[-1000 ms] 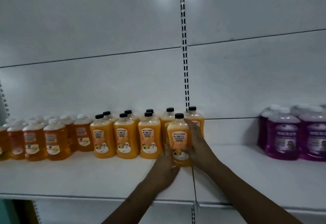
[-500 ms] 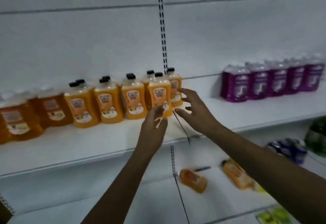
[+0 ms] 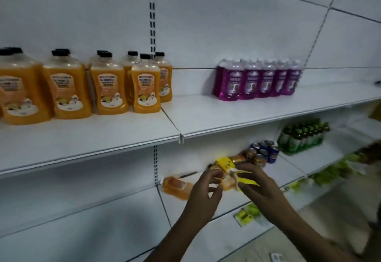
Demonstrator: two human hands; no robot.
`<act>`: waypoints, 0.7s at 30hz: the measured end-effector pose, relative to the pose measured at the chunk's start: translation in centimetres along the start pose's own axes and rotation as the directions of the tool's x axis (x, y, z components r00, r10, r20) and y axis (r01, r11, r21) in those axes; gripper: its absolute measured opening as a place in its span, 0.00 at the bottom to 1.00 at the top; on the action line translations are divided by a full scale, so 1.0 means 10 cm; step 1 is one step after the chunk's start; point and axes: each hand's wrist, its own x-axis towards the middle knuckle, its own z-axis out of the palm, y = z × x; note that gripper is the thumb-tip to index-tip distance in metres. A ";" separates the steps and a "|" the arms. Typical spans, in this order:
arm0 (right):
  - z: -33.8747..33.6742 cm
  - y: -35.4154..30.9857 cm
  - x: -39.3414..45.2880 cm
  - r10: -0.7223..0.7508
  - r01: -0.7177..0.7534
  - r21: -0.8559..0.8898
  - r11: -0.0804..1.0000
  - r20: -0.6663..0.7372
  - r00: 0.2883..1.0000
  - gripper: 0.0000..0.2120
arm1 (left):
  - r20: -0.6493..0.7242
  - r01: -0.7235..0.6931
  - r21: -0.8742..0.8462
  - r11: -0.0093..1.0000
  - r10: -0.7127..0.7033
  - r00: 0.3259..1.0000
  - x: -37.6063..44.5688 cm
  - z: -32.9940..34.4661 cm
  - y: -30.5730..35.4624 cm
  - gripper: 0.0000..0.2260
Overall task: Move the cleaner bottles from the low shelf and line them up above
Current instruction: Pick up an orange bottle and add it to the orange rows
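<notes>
Several orange cleaner bottles with black caps [image 3: 146, 84] stand in a row on the upper shelf [image 3: 123, 136] at the left. On the low shelf [image 3: 115, 206] an orange bottle with a yellow label [image 3: 226, 180] lies on its side between my hands. My right hand [image 3: 259, 187] grips its right end, thumb and fingers around the yellow label. My left hand [image 3: 206, 193] is at the bottle's left end with curled, spread fingers whose tips just touch it. A second orange bottle [image 3: 175, 185] lies on its side a little to the left.
Purple bottles [image 3: 257, 80] stand in a row on the upper shelf at the right. Drink cans [image 3: 261, 152] and green bottles [image 3: 301, 136] sit on the low shelf behind my hands. Yellow-green packs [image 3: 245, 216] lie on a lower shelf.
Both hands have left the orange bottle set on the upper shelf and dropped to the low shelf, where the right hand has taken hold of a lying bottle. My view has tilted down and right.
</notes>
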 end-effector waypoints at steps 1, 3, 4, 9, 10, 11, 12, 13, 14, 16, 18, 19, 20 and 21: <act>0.07 0.14 0.00 0.024 -0.023 0.017 1.000 -0.025 0.999 0.17 | 0.010 0.032 0.001 0.999 -0.032 0.999 0.04 0.07 -0.12 0.14; 0.18 0.43 0.01 0.073 -0.071 0.034 0.997 -0.054 0.996 0.16 | 0.031 0.099 0.011 0.995 -0.100 0.995 0.10 0.22 -0.37 0.13; 0.22 0.56 0.03 0.107 -0.104 0.047 0.993 -0.058 0.993 0.16 | 0.039 0.128 0.022 0.992 -0.129 0.991 0.13 0.26 -0.49 0.13; 0.28 1.34 0.30 0.228 -0.220 0.096 0.971 -0.078 0.971 0.17 | 0.053 0.286 0.093 0.954 -0.291 0.955 0.41 0.53 -1.12 0.14; 0.27 1.53 0.40 0.245 -0.236 0.105 0.966 -0.094 0.965 0.17 | 0.050 0.320 0.091 0.943 -0.326 0.944 0.51 0.58 -1.25 0.15; 0.24 1.71 0.49 0.259 -0.248 0.109 0.963 -0.109 0.960 0.19 | 0.046 0.355 0.089 0.931 -0.360 0.932 0.62 0.65 -1.38 0.15; 0.21 1.92 0.61 0.258 -0.247 0.101 0.964 -0.119 0.959 0.20 | 0.037 0.399 0.078 0.913 -0.403 0.914 0.74 0.73 -1.53 0.15; 0.18 2.11 0.74 0.264 -0.255 0.078 0.964 -0.124 0.957 0.21 | 0.033 0.456 0.054 0.888 -0.458 0.888 0.86 0.79 -1.67 0.14; 0.15 2.31 0.86 0.275 -0.267 0.073 0.961 -0.127 0.953 0.21 | 0.035 0.517 0.029 0.856 -0.518 0.855 0.96 0.85 -1.80 0.14; 0.07 2.75 1.18 0.320 -0.318 0.042 0.947 -0.088 0.943 0.20 | 0.035 0.633 -0.029 0.774 -0.632 0.774 1.23 1.02 -2.10 0.15; 0.06 3.19 1.53 0.347 -0.347 -0.001 0.938 -0.012 0.938 0.18 | 0.060 0.740 -0.103 0.664 -0.739 0.671 1.55 1.22 -2.36 0.18; 0.08 3.37 1.68 0.352 -0.352 -0.014 0.936 0.036 0.935 0.17 | 0.088 0.781 -0.161 0.603 -0.780 0.620 1.67 1.30 -2.42 0.20; 0.11 3.58 1.82 0.357 -0.353 -0.053 0.934 0.098 0.929 0.16 | 0.097 0.810 -0.241 0.535 -0.817 0.569 1.80 1.42 -2.55 0.21; 0.13 3.74 1.95 0.365 -0.351 -0.108 0.930 0.160 0.917 0.16 | 0.087 0.823 -0.298 0.483 -0.845 0.527 1.92 1.51 -2.65 0.20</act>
